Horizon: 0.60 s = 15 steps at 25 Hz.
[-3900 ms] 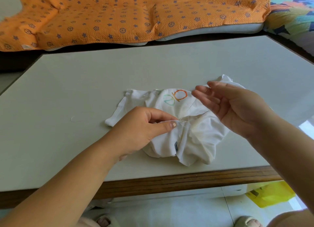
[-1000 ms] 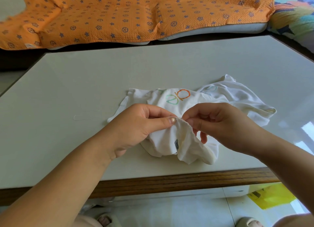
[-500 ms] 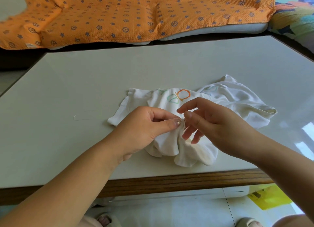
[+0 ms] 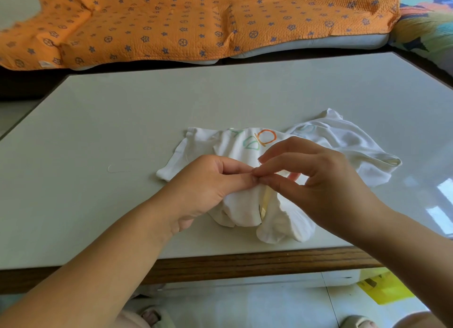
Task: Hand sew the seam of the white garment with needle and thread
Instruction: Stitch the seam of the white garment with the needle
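Note:
A crumpled white garment (image 4: 343, 143) with orange and green printed shapes lies near the front edge of the pale table (image 4: 147, 111). My left hand (image 4: 208, 187) grips a raised fold of the garment between thumb and forefinger. My right hand (image 4: 316, 180) meets it fingertip to fingertip, thumb and forefinger pinched together at the seam. A thin dark sliver at that pinch may be the needle (image 4: 259, 161); the thread there is too fine to see.
A loose loop of pale thread (image 4: 119, 168) lies on the table to the left. An orange patterned blanket (image 4: 196, 21) covers the sofa behind. The wooden table edge (image 4: 245, 264) runs below the garment. A yellow object (image 4: 384, 288) sits on the floor at right.
My right hand, spread above the garment 3.9 s ago, has come down to the fold and its fingers have closed into a pinch against my left fingertips. My left hand kept its grip.

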Available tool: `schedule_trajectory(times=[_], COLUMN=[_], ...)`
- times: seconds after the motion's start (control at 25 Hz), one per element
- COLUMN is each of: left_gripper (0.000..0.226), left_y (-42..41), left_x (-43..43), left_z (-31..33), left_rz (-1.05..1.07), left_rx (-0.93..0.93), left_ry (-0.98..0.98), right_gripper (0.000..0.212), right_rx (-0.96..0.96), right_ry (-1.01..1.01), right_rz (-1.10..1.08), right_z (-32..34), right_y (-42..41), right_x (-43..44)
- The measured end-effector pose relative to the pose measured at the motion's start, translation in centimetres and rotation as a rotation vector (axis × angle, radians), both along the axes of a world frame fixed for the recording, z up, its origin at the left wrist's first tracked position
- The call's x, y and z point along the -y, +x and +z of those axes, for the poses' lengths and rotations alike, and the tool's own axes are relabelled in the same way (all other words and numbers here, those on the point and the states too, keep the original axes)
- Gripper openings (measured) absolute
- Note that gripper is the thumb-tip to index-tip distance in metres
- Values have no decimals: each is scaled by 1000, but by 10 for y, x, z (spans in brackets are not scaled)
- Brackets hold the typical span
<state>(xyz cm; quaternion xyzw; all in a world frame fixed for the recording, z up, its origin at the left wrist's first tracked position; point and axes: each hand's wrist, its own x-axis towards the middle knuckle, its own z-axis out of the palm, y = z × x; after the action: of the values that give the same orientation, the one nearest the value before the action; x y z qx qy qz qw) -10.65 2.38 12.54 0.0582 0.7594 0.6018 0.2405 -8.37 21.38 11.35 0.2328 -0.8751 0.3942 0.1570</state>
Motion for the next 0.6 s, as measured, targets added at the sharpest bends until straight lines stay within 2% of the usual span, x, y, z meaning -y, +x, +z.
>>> schedule_trajectory(times=[0.12, 0.24, 0.4, 0.52, 0.6], left_gripper=[16, 18, 9, 8, 7], left_y=[-1, -2, -3, -3, -2], left_x=[0, -1, 0, 0, -1], left_z=[1, 3, 2, 2, 2], left_rz=[17, 49, 92, 109, 118], left_rx=[65, 92, 78, 91, 97], left_ry=[51, 74, 0, 4, 7], right_gripper=[10, 8, 16, 19, 25], right_rx=[-28, 215, 503, 818, 928], right_ry=[24, -167, -616, -1118, -1349], right_rz=[-56, -157, -217, -100, -51], right_z=[-1, 3, 15, 28, 33], right_y=[-1, -2, -16, -24, -27], right_x=[4, 7, 2, -9, -17])
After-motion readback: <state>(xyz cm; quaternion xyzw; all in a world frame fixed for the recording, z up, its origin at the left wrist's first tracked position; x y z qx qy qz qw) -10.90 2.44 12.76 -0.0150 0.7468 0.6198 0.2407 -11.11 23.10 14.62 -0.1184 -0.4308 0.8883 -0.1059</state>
